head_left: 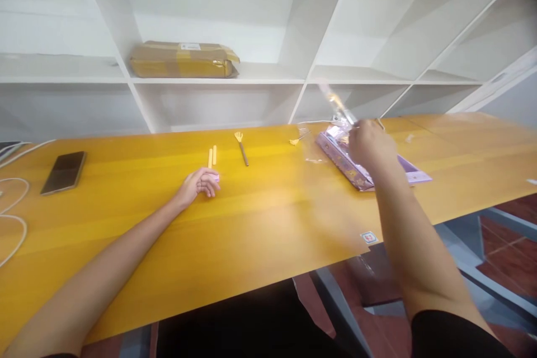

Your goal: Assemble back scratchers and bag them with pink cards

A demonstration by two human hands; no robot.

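Observation:
My left hand (pixel 200 183) rests on the table with its fingers curled around a small pink-purple piece (pixel 215 178), mostly covered by them. Just beyond it lie two short yellow sticks (pixel 214 155). A small back scratcher (pixel 241 149) with a yellow hand-shaped head lies farther right. My right hand (pixel 372 144) is raised and closed on a clear plastic packet (pixel 338 105), blurred, with something yellowish inside. Below that hand sits a purple patterned pouch (pixel 342 161) with clear wrapping on it. A small yellow piece (pixel 294 141) lies left of the pouch.
A dark phone (pixel 64 172) and white cables (pixel 20 224) are at the left of the wooden table (pixel 251 224). White shelves (pixel 218 81) rise behind, holding a taped brown parcel (pixel 184 60). A small label (pixel 369 237) is near the front edge.

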